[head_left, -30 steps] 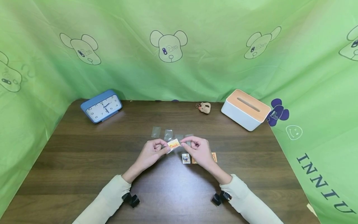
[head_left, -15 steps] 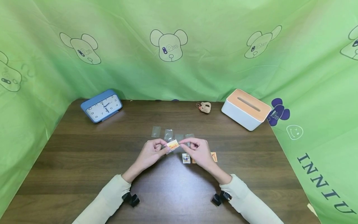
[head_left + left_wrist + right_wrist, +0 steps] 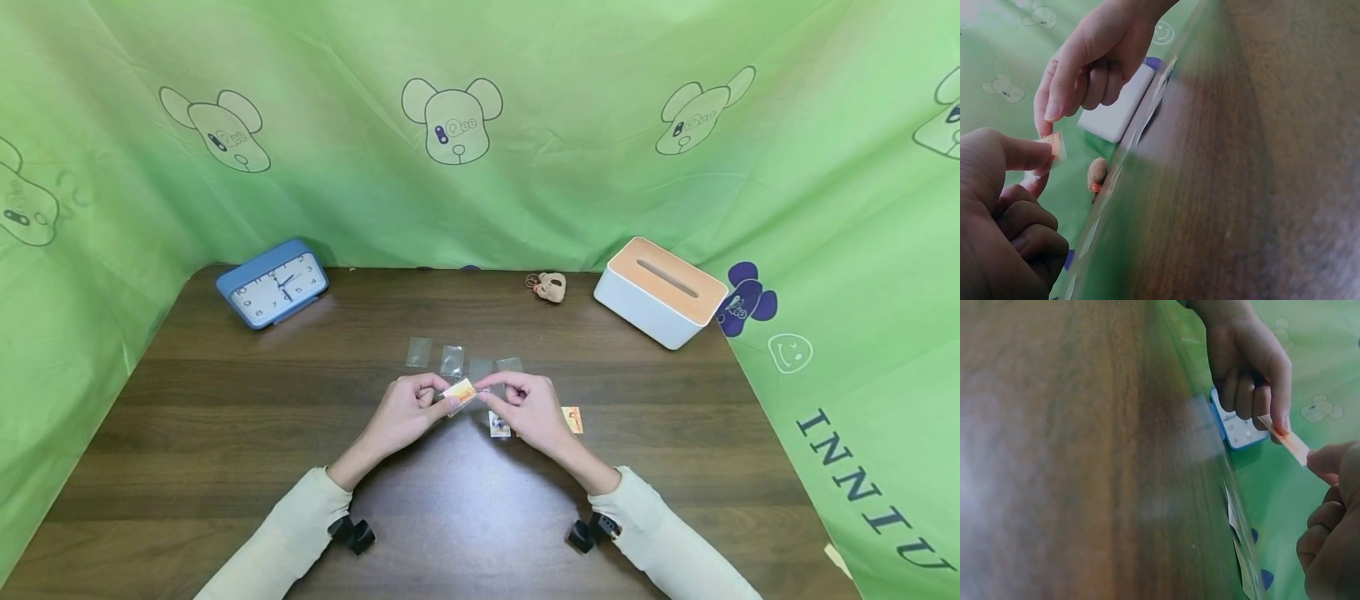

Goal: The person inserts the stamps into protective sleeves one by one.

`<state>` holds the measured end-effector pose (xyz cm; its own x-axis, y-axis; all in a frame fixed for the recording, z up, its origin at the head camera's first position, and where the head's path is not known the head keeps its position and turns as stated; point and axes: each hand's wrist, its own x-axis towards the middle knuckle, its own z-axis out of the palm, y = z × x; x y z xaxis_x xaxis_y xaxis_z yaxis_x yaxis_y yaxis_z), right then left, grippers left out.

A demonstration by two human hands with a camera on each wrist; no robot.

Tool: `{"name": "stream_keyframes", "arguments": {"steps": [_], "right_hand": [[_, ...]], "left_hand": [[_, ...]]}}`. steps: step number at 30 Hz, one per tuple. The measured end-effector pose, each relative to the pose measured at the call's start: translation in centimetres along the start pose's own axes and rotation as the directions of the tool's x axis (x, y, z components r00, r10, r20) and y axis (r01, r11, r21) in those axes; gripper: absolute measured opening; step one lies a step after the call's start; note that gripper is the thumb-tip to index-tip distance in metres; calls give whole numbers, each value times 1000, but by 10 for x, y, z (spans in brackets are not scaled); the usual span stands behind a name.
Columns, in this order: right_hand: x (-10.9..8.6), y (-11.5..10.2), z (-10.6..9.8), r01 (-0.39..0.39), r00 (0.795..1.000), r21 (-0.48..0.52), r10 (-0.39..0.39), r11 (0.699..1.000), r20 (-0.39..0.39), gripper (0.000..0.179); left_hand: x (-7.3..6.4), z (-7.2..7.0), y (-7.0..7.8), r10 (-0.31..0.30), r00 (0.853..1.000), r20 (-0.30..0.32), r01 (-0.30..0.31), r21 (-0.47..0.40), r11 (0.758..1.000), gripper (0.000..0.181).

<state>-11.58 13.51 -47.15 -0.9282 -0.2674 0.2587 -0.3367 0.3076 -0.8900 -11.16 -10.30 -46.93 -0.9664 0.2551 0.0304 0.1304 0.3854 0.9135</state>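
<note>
A small orange-and-white card (image 3: 461, 390), which seems to sit in a clear plastic sleeve, is held above the table between both hands. My left hand (image 3: 401, 410) pinches its left end between thumb and forefinger; the other fingers are curled in. At the opposite end, my right hand (image 3: 531, 410) pinches the edge with thumb and index fingertip. In the left wrist view, clear film shows around the card (image 3: 1057, 146). Beneath my right hand lie a white card with a figure (image 3: 499, 425) and an orange card (image 3: 573, 419), both partly covered or close to it.
Several clear sleeves, among them a left one (image 3: 418, 352) and a second (image 3: 452, 361), lie in a row beyond the hands. A blue clock (image 3: 273, 283), a beige pouch-like trinket (image 3: 551, 287) and a tissue box (image 3: 660, 292) stand along the back, before a green curtain (image 3: 337, 192).
The held card has shifted slightly left and toward the person. My right fingertips have moved left with it, covering more of the cards on the table; the left hand has hardly moved.
</note>
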Motion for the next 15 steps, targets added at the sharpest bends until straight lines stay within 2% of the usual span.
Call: {"name": "stream_keyframes", "arguments": {"steps": [9, 11, 12, 15], "right_hand": [[0, 1, 0, 9, 999, 5, -9, 1000, 40, 13], [0, 0, 0, 13, 999, 9, -13, 1000, 40, 14], [0, 0, 0, 14, 999, 11, -15, 1000, 36, 14], [0, 1, 0, 14, 1000, 33, -14, 999, 15, 14]], "left_hand": [[0, 1, -2, 14, 1000, 8, -14, -3, 1000, 11], [0, 1, -3, 34, 999, 5, -34, -17, 999, 11], [1, 2, -9, 66, 998, -8, -66, -22, 998, 12], [3, 4, -20, 109, 993, -35, -111, -49, 993, 14]]}}
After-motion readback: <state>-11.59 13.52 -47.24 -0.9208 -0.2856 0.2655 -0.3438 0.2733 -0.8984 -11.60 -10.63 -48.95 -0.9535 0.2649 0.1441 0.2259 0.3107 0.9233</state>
